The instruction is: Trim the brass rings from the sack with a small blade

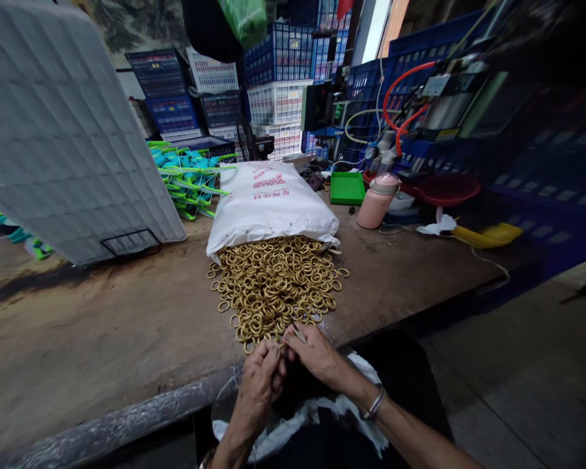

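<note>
My left hand point(262, 376) is closed, its thumb and fingers pinching a gold ring point(282, 345) seen nearly edge-on. From the other side, my right hand point(315, 357) meets it at the fingertips. A small tool with a grey, blade-like part point(299, 333) and a dark tip sticks out of the right hand; its exact kind is not clear. Just beyond both hands lies a heap of loose gold rings point(273, 280). The rings spill from the mouth of a white sack point(273, 208) with red printing. Below my hands, an open white bag point(303, 417) is partly hidden by my arms.
A big grey ribbed panel point(68, 130) leans at the left, with green and blue items point(190, 182) behind it. A green tray point(346, 188), a pink bottle point(378, 200) and a yellow scoop point(488, 234) stand right of the sack. Stacked crates point(278, 101) line the back.
</note>
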`<state>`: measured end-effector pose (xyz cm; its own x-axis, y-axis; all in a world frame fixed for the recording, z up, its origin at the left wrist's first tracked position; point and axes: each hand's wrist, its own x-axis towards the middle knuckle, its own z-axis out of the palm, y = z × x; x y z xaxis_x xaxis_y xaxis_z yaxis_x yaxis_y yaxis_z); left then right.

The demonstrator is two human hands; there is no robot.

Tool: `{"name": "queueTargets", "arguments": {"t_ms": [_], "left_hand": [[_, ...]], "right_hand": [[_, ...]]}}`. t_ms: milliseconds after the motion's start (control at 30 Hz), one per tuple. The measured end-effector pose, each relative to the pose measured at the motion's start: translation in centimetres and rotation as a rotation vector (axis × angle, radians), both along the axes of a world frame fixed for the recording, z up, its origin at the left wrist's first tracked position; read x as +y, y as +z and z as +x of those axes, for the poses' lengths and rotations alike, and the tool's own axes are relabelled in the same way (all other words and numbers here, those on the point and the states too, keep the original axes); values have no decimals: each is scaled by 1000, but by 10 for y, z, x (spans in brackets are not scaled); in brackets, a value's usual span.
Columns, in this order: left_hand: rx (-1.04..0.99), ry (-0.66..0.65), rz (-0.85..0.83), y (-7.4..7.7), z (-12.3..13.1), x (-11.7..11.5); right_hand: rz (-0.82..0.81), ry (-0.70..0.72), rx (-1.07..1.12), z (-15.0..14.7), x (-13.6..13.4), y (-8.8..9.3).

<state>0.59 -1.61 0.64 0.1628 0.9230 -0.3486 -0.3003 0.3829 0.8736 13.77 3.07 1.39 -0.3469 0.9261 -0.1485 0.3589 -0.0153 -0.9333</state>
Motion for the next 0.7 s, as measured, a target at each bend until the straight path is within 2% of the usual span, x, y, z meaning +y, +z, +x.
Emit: {"name": "queueTargets", "arguments": {"t_ms": [100,233,400,567,700], "left_hand": [[-2,39,-1,2,1,1],[43,82,-18,2,1,4],[101,77,54,0,1,-1],[2,29,45,14,3,-17],[-114,35,-27,17,2,-21]], "right_hand": [[103,10,-134,2,-3,-2],[243,116,-280,1,-9,-6],[290,182,-536,2,-10,-6],[317,128,-767,8,0,-5],[377,76,-716,4,8,-4]]}}
